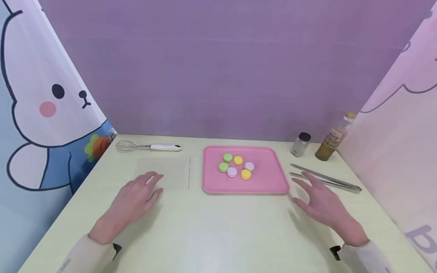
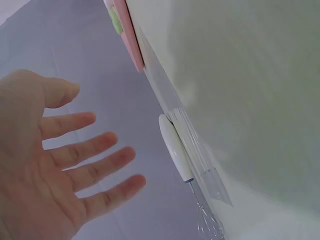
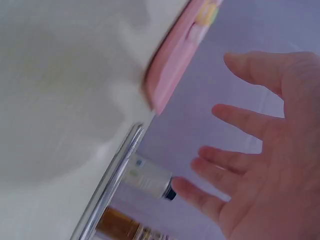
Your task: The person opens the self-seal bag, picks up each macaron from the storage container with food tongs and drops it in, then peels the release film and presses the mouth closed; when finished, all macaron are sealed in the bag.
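My left hand (image 1: 134,199) hovers over the table with its fingers spread, holding nothing. Just beyond its fingertips lies a flat clear plastic bag (image 1: 175,172). In the middle, a pink tray (image 1: 264,184) bears several small macarons: green (image 1: 227,157), yellow (image 1: 246,174) and pale purple (image 1: 231,172). To the right of the tray, my right hand (image 1: 319,201) is held above the table, fingers loosely extended and nothing in them. Its fingertips cover part of the metal tongs (image 1: 345,185) in the head view; the right wrist view shows the hand apart from the tongs (image 3: 107,185).
A whisk (image 1: 165,147) with a white handle lies behind the plastic bag. At the back right stand a small clear jar (image 1: 299,146) with a black lid and a corked bottle (image 1: 331,142) of brown liquid. A purple wall (image 1: 222,76) closes off the back.
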A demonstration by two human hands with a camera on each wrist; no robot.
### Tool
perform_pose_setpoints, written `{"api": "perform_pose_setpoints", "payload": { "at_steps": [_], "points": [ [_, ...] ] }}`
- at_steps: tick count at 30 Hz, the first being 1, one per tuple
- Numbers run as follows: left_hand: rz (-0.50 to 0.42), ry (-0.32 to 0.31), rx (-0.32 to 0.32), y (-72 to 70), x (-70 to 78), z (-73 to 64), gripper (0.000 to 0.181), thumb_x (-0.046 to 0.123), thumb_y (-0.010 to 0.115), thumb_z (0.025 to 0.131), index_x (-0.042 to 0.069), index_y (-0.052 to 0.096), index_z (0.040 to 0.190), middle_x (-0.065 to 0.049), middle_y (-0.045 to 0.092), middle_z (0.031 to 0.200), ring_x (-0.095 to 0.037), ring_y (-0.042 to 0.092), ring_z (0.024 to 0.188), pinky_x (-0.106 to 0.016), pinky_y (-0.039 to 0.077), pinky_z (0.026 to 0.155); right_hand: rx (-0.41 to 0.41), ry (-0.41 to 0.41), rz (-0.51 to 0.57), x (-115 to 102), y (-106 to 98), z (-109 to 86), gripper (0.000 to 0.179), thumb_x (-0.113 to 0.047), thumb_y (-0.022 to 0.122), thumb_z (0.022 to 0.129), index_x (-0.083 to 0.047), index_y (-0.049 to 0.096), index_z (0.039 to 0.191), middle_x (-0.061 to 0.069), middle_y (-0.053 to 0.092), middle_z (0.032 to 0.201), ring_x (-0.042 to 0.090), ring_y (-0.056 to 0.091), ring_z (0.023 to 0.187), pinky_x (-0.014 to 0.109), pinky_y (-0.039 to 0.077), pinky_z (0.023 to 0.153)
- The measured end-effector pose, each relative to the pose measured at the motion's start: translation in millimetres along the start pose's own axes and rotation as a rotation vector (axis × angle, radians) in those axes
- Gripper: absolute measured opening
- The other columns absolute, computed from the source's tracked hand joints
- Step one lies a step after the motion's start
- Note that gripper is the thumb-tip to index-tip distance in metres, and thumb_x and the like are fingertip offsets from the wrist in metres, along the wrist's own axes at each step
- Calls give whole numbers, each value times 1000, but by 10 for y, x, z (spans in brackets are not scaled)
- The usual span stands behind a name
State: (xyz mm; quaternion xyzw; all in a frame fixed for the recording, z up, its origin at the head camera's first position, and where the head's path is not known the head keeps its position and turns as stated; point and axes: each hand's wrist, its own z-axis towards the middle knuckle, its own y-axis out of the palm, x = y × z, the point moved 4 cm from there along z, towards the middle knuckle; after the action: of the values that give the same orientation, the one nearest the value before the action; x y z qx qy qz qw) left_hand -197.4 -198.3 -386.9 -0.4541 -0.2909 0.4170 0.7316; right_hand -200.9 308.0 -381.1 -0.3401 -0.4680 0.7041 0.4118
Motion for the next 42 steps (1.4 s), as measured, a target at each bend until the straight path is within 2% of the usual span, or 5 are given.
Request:
{"api": "perform_pose_setpoints", "payload": {
  "at_steps": [11,23,31,35,42],
  "points": [
    [-117,13,-63,218,-73,252,25,12,72,93,-3,70,113,-18,69,111,-35,68,96,-48,58,76,62,-87,180,-419,139,278,40,-15,79,88,-6,69,125,16,61,128,30,66,96,45,57,73],
    [-142,49,-111,426,-239,429,20,7,73,91,0,70,109,-15,69,108,-34,67,98,-50,55,78,-27,-182,373,-1050,528,768,33,-13,75,91,-6,70,124,15,56,140,30,59,120,41,55,88],
    [-206,35,-75,551,-270,536,18,0,72,90,-3,70,108,-16,68,107,-36,67,100,-50,56,80,-126,-189,561,-1434,709,1129,32,-16,70,96,-8,69,127,7,51,146,27,65,108,41,58,82],
    [-217,1,-105,562,-293,590,20,2,73,91,-5,69,110,-17,67,110,-37,66,102,-50,56,83,-168,-204,585,-1606,793,1291,32,-20,68,98,-7,68,127,9,50,145,24,64,105,37,57,82],
    [-249,-29,-161,595,-321,694,25,7,72,93,-6,66,115,-19,65,117,-37,64,108,-50,53,90,-148,-248,534,-1834,913,1566,27,-15,65,99,-6,70,123,10,54,143,23,52,128,36,47,103]
  ]
}}
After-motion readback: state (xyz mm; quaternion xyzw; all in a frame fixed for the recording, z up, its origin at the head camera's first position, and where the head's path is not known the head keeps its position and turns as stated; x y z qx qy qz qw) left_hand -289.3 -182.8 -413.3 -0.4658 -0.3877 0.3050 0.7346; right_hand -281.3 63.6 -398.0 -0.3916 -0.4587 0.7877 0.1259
